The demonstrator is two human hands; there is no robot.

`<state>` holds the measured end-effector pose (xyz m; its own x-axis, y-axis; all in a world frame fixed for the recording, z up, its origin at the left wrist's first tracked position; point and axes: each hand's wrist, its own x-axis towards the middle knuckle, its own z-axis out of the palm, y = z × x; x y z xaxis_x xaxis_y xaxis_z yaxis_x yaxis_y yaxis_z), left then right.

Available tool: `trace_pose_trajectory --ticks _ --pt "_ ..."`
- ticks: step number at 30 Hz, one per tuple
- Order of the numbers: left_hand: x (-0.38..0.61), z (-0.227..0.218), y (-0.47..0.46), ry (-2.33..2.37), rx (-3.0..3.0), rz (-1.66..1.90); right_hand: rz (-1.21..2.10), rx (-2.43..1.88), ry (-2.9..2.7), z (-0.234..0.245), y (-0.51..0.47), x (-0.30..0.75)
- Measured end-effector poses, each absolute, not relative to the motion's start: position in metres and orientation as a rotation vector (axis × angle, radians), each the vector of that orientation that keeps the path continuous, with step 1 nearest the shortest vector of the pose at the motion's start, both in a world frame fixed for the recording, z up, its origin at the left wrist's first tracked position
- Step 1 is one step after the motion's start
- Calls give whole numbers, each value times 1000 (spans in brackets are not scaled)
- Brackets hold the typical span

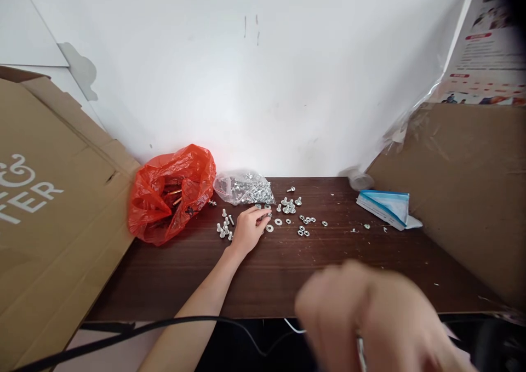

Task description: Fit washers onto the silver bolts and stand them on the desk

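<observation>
My left hand reaches onto the dark tabletop with thumb and fingertips closed together among flat washers; what they pinch is hidden. Close to the camera, my right hand is smeared by motion, its fingers curled round a narrow shiny metal piece whose exact kind is unclear. Left of my left hand stand several bolts. Beyond its fingertips is a group of bolts with wide heads, and several nuts are scattered to the right.
A red plastic bag stands open at the left, beside a clear bag of metal hardware. Cardboard walls the left side, more cardboard the right. A blue-and-white packet lies at right. A black cable crosses the front.
</observation>
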<state>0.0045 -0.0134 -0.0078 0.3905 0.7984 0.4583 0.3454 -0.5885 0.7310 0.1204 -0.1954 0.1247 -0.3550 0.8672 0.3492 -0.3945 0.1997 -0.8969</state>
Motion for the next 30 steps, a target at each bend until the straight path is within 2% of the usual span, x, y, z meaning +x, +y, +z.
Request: trace_pose_trajectory --ticks 4,7,10,23,30 --pt "5 -8 -13 1020 2101 1139 663 -960 -1333 94 -96 145" --pt "4 -11 -11 1015 2076 1212 349 -1288 -1473 50 -54 141" --pt "5 -14 -8 996 2070 1254 164 -1304 -1715 16 -42 138" --pt "6 -14 -9 1014 2150 1283 278 -1195 -1552 -1 -43 144" --pt "6 -14 -8 1021 2105 1294 461 -1206 -1493 -2 -40 149"
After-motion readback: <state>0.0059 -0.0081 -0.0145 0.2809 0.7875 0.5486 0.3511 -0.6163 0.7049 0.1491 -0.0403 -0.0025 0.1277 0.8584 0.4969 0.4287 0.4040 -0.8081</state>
